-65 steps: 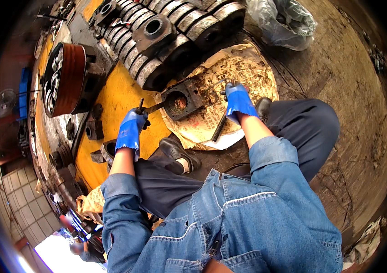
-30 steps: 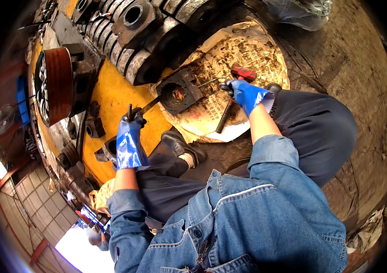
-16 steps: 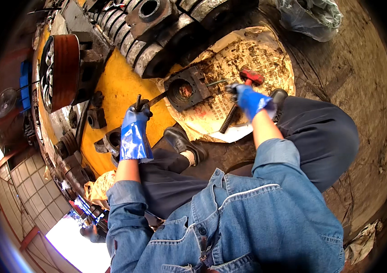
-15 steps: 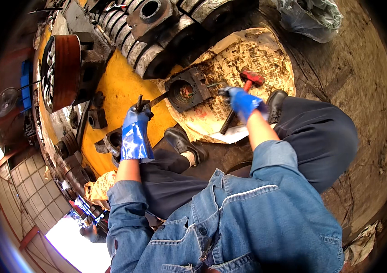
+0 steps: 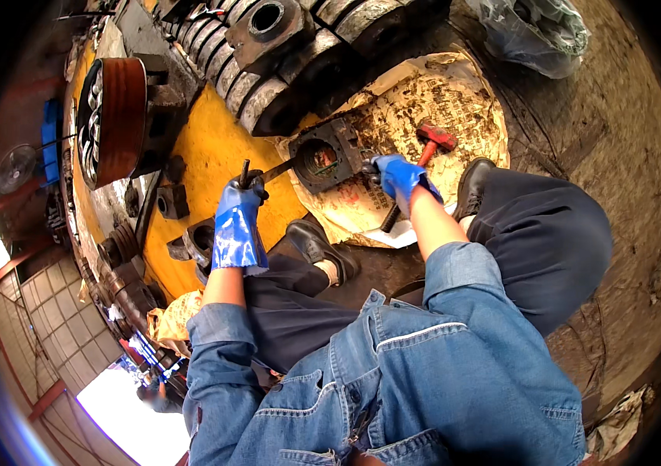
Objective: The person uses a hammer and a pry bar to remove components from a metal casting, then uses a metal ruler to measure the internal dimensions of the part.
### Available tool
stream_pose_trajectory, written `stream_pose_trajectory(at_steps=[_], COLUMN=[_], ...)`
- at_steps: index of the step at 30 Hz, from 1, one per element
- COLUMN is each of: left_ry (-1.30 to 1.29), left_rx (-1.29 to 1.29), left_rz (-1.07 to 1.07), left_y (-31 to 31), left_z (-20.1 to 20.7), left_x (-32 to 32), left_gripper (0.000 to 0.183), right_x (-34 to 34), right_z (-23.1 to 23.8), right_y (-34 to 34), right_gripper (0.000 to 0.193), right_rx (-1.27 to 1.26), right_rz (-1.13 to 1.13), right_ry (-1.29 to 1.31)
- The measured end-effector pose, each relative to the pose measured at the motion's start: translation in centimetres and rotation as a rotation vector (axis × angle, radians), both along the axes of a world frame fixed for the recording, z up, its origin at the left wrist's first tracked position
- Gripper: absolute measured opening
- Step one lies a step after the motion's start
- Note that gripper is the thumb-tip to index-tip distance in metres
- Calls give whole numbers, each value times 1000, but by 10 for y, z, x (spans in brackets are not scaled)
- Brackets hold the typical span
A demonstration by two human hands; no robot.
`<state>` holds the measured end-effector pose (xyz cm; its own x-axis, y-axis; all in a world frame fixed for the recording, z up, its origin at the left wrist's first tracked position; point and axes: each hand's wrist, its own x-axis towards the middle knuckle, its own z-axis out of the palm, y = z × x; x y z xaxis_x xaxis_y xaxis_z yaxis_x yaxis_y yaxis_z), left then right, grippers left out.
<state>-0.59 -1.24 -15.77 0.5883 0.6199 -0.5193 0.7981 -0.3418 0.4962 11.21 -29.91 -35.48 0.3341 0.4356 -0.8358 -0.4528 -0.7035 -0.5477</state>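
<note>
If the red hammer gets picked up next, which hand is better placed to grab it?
Probably the right hand: it's beside the red hammer, though whether it's holding something is unclear. The left hand is farther away, left of the dark block, gripping a dark bar.

White glare washes out the lower-left opening [image 5: 124,404], while fisheye edges curve into blackness.

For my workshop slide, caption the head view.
Gloved left hand gripping a dark bar, right hand beside a bored metal block.
</note>
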Motion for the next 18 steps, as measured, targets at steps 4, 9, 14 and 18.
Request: stream_pose_trajectory(at_steps=[4, 9, 14, 18], left_ry=[7, 36, -3, -11], left_rx=[7, 37, -15, -50], left_rz=[17, 0, 17, 54], left_y=[-1, -6, -3, -7], left_z=[-1, 6, 1, 5], left_x=[3, 4, 0, 8], left_gripper=[25, 25, 26, 28], right_x=[34, 59, 70, 59], right_z=[-38, -17, 11, 28], right_y=[-47, -80, -53, -52], right_gripper=[16, 22, 24, 20], right_rx=[-74, 70, -94, 15], right_rz=[-496, -1065, -1065, -1026], right_ry=[231, 218, 306, 282])
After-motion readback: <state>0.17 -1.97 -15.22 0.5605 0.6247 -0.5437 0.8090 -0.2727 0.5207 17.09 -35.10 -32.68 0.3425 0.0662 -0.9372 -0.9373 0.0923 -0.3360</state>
